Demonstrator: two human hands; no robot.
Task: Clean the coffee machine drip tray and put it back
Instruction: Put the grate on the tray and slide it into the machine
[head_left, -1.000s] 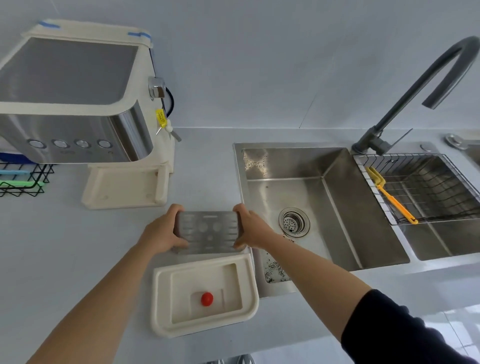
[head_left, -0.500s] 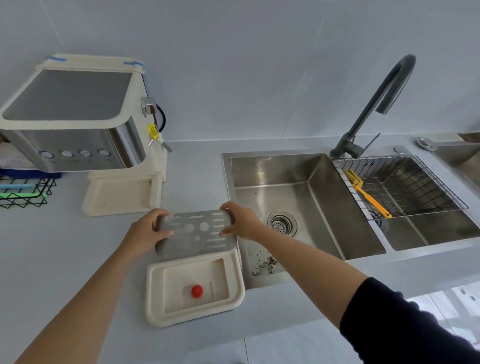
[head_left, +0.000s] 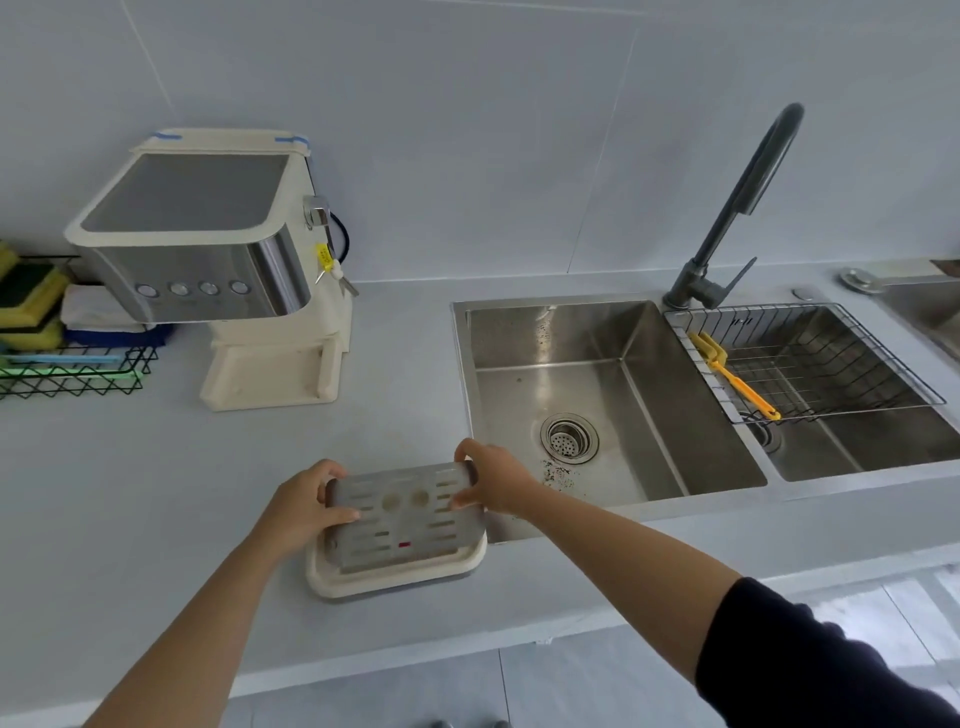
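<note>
A cream plastic drip tray (head_left: 395, 579) lies on the grey counter just left of the sink. Over it sits the slotted metal grate (head_left: 402, 519), its near edge down in the tray and its far edge held up. My left hand (head_left: 304, 506) grips the grate's left end and my right hand (head_left: 491, 480) pinches its right end. A red float shows through one slot. The cream and steel coffee machine (head_left: 218, 260) stands at the back left, its base slot without a tray.
A steel sink (head_left: 597, 395) with coffee grounds by the drain lies to the right, under a dark faucet (head_left: 737, 208). A wire rack (head_left: 810, 358) with a yellow brush spans the second basin. A black wire basket (head_left: 67, 369) with sponges sits far left.
Both hands have brought the grate toward me and lowered it over the tray, covering the red float that lay bare before. The view has pulled back.
</note>
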